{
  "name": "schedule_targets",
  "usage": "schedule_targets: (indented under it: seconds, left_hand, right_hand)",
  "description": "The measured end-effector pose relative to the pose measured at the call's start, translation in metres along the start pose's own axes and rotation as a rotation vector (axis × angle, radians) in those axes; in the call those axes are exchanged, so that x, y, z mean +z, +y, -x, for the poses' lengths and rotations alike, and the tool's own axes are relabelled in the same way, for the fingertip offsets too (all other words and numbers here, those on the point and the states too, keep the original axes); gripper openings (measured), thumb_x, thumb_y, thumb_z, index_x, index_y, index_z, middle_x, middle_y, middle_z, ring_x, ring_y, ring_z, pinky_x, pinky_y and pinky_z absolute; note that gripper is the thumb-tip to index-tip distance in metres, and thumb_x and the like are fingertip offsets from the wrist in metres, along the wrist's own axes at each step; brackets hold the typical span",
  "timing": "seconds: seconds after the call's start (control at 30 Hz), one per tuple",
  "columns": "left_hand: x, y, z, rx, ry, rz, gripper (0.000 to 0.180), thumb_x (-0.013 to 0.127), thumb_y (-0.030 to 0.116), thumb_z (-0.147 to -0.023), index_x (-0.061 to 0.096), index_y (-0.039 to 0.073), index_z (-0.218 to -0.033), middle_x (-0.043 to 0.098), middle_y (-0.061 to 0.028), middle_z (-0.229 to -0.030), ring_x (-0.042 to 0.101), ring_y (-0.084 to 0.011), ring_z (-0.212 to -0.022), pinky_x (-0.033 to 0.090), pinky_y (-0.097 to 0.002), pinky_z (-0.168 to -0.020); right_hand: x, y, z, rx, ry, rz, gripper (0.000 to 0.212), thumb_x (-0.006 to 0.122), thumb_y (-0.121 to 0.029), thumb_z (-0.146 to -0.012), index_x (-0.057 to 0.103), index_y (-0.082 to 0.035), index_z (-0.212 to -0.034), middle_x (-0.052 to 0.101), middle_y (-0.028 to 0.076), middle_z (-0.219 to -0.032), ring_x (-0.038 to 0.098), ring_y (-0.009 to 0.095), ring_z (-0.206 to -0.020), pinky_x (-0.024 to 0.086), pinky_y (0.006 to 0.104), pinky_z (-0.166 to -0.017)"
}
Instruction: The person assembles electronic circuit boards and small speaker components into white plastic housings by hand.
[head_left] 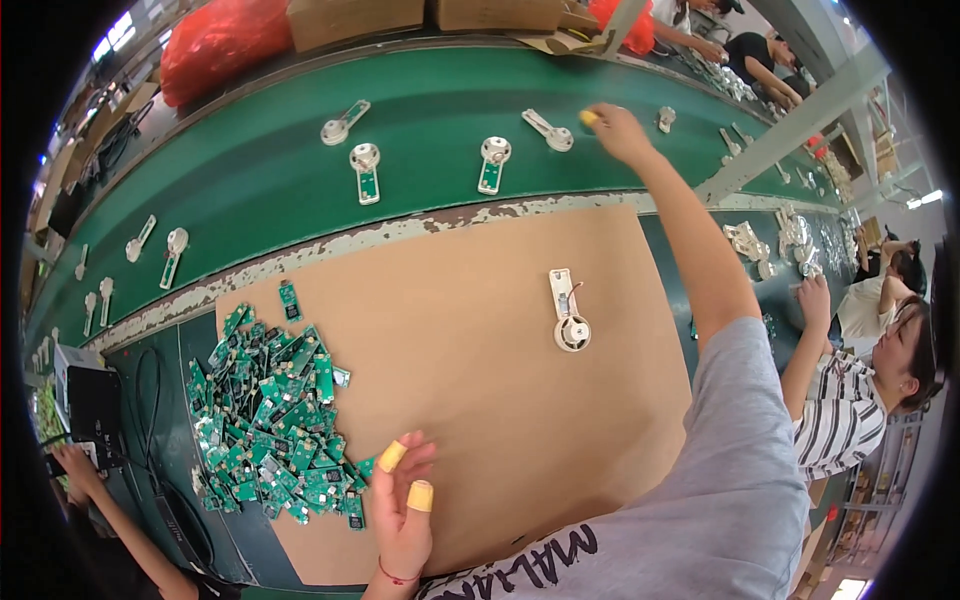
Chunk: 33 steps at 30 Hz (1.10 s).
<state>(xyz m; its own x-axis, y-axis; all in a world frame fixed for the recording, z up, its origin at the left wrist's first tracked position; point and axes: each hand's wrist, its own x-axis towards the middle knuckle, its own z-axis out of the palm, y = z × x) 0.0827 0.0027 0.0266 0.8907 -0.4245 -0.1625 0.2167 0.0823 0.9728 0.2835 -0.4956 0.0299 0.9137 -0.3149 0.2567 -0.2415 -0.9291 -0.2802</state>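
My left hand point(402, 500) is open beside a heap of green circuit boards point(275, 410), with yellow covers on two fingertips. Nothing shows in it; one board lies close to its fingers. My right hand point(622, 132) reaches over the green conveyor belt point(430, 110). One yellow-covered fingertip shows there, while its other fingers are mostly hidden. Nearest to it on the belt is a white plastic housing point(548, 131) with a round end. On the brown paper sheet point(460, 370) lies another white housing point(566, 312), its round end toward me and a thin wire at its side.
More housings, some with green boards point(367, 175), are spread along the belt. A red bag point(225, 50) and cardboard boxes point(355, 22) stand beyond it. A metal post point(795, 125) slants at right. A person in stripes point(850, 400) sits to the right; another person's arm point(130, 525) is at left, near black cables.
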Motion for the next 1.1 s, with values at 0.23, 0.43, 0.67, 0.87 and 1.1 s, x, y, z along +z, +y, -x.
schedule_targets:
  seconds: [0.23, 0.43, 0.67, 0.87, 1.1]
  left_hand:
    - [0.003, 0.001, 0.006, 0.048, 0.086, -0.053, 0.036, 0.044, 0.009, -0.088, 0.039, -0.001, -0.122, 0.049, -0.0134, -0.118, 0.052, -0.0222, -0.105, 0.039, -0.0327, -0.089]
    - [-0.001, -0.013, 0.005, 0.192, -0.069, -0.257, 0.037, 0.049, 0.003, -0.085, 0.041, -0.003, -0.120, 0.051, -0.0135, -0.112, 0.056, -0.0217, -0.099, 0.043, -0.0293, -0.085]
    - [0.016, -0.016, 0.015, 0.238, -0.011, -0.343, 0.042, 0.051, 0.003, -0.083, 0.039, -0.001, -0.123, 0.052, -0.0131, -0.107, 0.059, -0.0229, -0.082, 0.047, -0.0307, -0.070]
    - [0.023, -0.017, 0.029, 0.260, -0.044, -0.577, 0.034, 0.047, -0.003, -0.083, 0.048, -0.002, -0.117, 0.060, -0.0115, -0.098, 0.059, -0.0198, -0.085, 0.046, -0.0250, -0.072]
    - [0.005, -0.022, 0.046, 0.180, -0.131, -0.391, 0.037, 0.046, 0.001, -0.086, 0.044, 0.002, -0.123, 0.058, -0.0071, -0.106, 0.056, -0.0162, -0.093, 0.044, -0.0286, -0.079]
  right_hand:
    - [0.044, -0.066, 0.021, -0.140, -0.017, -0.080, 0.021, 0.064, -0.012, -0.069, 0.058, -0.003, -0.087, 0.055, 0.015, -0.089, 0.053, 0.032, -0.088, 0.044, 0.0376, -0.079]
    - [-0.002, -0.134, 0.126, -0.475, -0.054, -0.460, 0.018, 0.061, -0.002, -0.069, 0.053, -0.003, -0.084, 0.052, 0.009, -0.095, 0.053, 0.028, -0.084, 0.044, 0.0338, -0.072]
    - [-0.024, -0.224, 0.306, -0.833, -0.386, -0.611, 0.025, 0.061, 0.001, -0.066, 0.049, -0.003, -0.087, 0.050, 0.010, -0.092, 0.051, 0.028, -0.088, 0.043, 0.0352, -0.077]
    - [-0.020, -0.234, 0.350, -0.691, -0.199, -0.564, 0.027, 0.061, 0.003, -0.064, 0.050, -0.003, -0.088, 0.052, 0.009, -0.086, 0.052, 0.027, -0.091, 0.044, 0.0354, -0.076]
    - [-0.010, -0.222, 0.360, -0.713, -0.287, -0.778, 0.023, 0.061, 0.003, -0.069, 0.049, -0.001, -0.089, 0.051, 0.009, -0.085, 0.052, 0.029, -0.093, 0.044, 0.0391, -0.081]
